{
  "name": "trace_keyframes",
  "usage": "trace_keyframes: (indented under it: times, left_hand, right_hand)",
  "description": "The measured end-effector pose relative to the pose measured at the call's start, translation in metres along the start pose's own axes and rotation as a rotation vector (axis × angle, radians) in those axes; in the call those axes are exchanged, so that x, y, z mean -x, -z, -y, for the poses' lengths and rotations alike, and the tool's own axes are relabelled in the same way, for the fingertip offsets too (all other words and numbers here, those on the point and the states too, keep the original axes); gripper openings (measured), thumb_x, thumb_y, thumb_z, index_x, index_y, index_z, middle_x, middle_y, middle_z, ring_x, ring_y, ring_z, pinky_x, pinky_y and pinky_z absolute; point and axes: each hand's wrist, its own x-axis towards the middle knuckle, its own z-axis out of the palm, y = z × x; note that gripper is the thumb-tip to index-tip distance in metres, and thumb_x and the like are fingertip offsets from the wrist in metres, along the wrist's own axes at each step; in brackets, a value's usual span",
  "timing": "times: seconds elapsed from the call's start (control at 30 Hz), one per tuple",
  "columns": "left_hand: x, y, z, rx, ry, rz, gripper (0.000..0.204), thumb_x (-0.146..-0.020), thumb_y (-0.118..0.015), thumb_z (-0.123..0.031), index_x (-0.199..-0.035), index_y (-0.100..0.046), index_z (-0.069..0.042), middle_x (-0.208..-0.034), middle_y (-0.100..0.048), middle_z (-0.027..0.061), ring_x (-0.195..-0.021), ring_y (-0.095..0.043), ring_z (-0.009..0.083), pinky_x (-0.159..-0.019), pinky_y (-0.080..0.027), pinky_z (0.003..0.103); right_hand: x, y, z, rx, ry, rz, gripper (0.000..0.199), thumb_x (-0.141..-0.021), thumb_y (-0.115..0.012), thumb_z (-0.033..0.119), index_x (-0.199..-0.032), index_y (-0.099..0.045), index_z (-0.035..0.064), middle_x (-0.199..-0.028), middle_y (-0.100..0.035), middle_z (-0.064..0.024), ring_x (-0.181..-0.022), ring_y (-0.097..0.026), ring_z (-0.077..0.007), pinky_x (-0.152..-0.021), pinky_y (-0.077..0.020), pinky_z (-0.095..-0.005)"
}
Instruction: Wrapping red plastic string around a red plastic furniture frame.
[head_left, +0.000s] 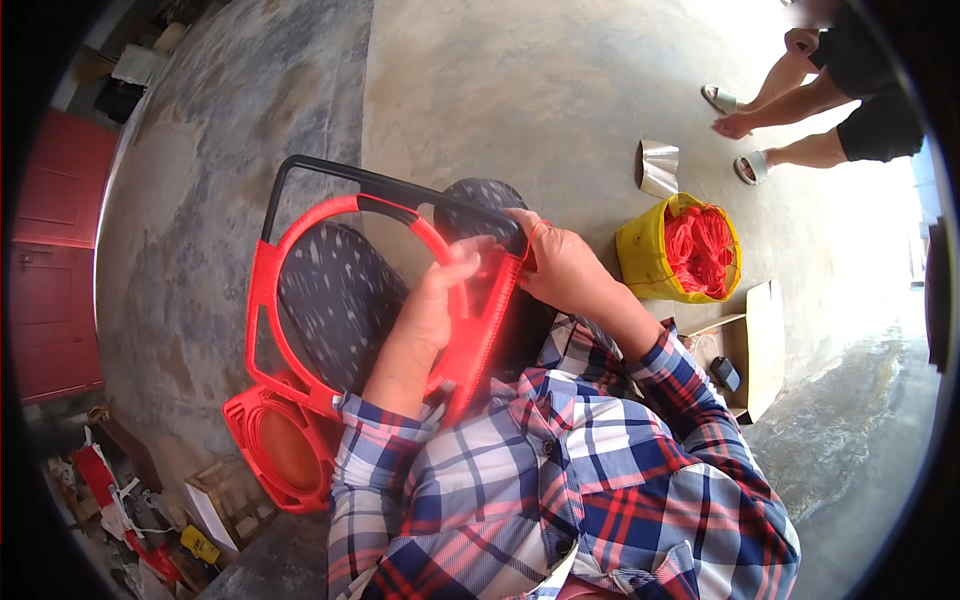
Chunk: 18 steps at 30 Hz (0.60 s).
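A black metal frame (330, 170) with a large ring inside rests across my lap, much of it wound with red cord (490, 340). My right hand (560, 262) is closed round the frame's upper right corner, where the black bar meets the red winding. A red strand passes by its fingers. My left hand (430, 305) is over the right side of the ring, its fingers stretched toward the wound bar and slightly blurred. Red smears lie between the two hands, so I cannot make out a strand there.
A yellow bucket (640, 250) full of red cord stands to my right, with a shiny metal piece (659, 168) beyond it. Nearby is an open cardboard box (765, 350) with a dark object. Another red-wound piece (285, 440) lies at left. A person in sandals (752, 166) is at far right.
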Motion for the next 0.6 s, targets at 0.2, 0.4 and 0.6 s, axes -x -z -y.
trace_keyframes:
  times: [0.2, 0.4, 0.6]
  left_hand:
    - [-0.015, 0.015, 0.012, -0.230, -0.076, -0.317, 0.022, -0.086, -0.057, -0.002, -0.108, -0.054, -0.004, -0.098, -0.064, 0.0093, -0.087, -0.064, 0.0193, -0.080, -0.052, 0.032]
    - [-0.009, 0.020, 0.013, -0.024, -0.199, -0.333, 0.027, -0.081, -0.059, 0.005, -0.106, -0.053, -0.003, -0.100, -0.062, 0.0102, -0.091, -0.063, 0.0215, -0.085, -0.050, 0.033]
    - [-0.016, 0.023, 0.015, -0.004, -0.359, -0.290, 0.039, -0.078, -0.056, 0.009, -0.115, -0.050, -0.002, -0.108, -0.059, 0.0124, -0.099, -0.060, 0.0227, -0.092, -0.048, 0.033]
  right_hand:
    - [-0.012, -0.012, -0.038, -0.348, 0.259, -0.268, 0.047, -0.077, -0.065, 0.005, -0.121, -0.053, -0.0006, -0.093, -0.066, -0.0165, -0.091, -0.065, -0.0293, -0.079, -0.0511, -0.0369]
    - [-0.010, -0.010, -0.013, -0.828, -0.007, -0.145, 0.015, -0.086, -0.064, 0.003, -0.101, -0.065, -0.0023, -0.080, -0.063, -0.0007, -0.063, -0.056, -0.0072, -0.060, -0.0488, -0.0235]
    - [-0.021, -0.005, -0.008, -0.256, 0.354, -0.399, 0.027, -0.077, -0.066, 0.000, -0.104, -0.066, 0.0031, -0.082, -0.065, -0.0077, -0.069, -0.063, -0.0217, -0.064, -0.0516, -0.0288]
